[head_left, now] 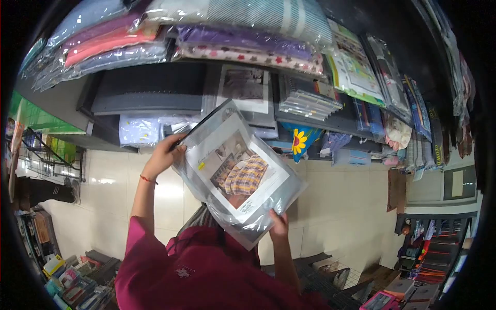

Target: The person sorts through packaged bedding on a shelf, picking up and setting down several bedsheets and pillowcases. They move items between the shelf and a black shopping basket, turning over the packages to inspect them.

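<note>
Between my two hands is a clear plastic packet [204, 170] with a printed picture sheet inside, showing a bed with a plaid cover. It is tilted, its top edge leaning toward the shelves. My left hand [166, 155] pinches the packet's upper left edge, thumb on the front. At the lower right edge, my right hand [279, 225] grips it with the thumb on top and the other fingers mostly behind. Just beyond the packet, on a shelf, stands a similar packet [247, 89] with a bedroom picture.
Wrapped folded fabrics [243, 41] fill the upper shelf ahead. A stack of flat packets [310, 98] sits right of centre on the grey shelf [150, 107]. At left is a black wire basket [57, 155], with a person's leg [51, 192] near it. Boxed goods [77, 281] lie lower left.
</note>
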Motion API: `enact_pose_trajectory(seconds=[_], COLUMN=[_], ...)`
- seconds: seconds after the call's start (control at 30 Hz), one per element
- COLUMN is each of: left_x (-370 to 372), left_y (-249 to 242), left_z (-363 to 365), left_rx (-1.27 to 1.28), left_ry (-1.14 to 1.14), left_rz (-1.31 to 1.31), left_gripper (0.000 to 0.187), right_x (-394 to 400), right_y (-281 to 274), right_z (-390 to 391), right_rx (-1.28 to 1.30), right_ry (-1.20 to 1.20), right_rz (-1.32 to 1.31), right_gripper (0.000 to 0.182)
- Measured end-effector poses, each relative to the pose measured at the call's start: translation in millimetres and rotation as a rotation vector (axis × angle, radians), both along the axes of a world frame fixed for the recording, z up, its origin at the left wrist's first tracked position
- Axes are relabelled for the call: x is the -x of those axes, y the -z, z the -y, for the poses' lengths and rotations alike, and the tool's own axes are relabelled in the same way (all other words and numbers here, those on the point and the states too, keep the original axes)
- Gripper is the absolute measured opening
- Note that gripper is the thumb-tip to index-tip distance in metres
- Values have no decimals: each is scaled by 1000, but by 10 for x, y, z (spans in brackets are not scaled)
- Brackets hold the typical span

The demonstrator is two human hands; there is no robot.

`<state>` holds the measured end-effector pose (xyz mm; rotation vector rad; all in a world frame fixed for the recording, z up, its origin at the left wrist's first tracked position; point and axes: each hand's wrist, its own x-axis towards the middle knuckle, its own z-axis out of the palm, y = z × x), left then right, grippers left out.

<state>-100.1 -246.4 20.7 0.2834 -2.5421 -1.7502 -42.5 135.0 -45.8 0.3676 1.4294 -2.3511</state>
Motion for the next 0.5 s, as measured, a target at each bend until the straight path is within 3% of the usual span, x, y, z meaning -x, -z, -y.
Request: enact_pose_trajectory(seconds=[0.13, 0.2, 0.27, 0.33, 0.37, 0.4, 0.43, 0.5], left_x=[984, 1613, 2263, 2606, 2599, 2401, 2224, 1630], left_y=[-207, -330, -146, 165, 262, 93, 383, 358], left_z=[259, 301, 373, 299, 147, -151, -225, -514], left_rx=[286, 591, 750, 1164, 1095, 1253, 1162, 783], left_ry=[199, 96, -146, -201, -123, -59, -196, -261], left_rz=[-246, -259, -476, -740, -517, -262, -515, -480], left_gripper=[28, 27, 26, 28, 33, 38, 41, 45], right_x=[390, 783, 1268, 1626, 1752, 1848, 1880, 1950], right_y=[-148, -118, 272, 455, 540, 631, 715, 799], right_z=[403, 680, 976, 1212, 1283, 1354, 1416, 1442], right_rx=[13, 28, 253, 416, 482, 548, 519, 445], right_ry=[61, 66, 84, 9, -60, -128, -140, -170], right_rz=[26, -78, 58, 166, 215, 266, 289, 364], right_gripper=[42, 38, 31, 27, 27, 27, 28, 30])
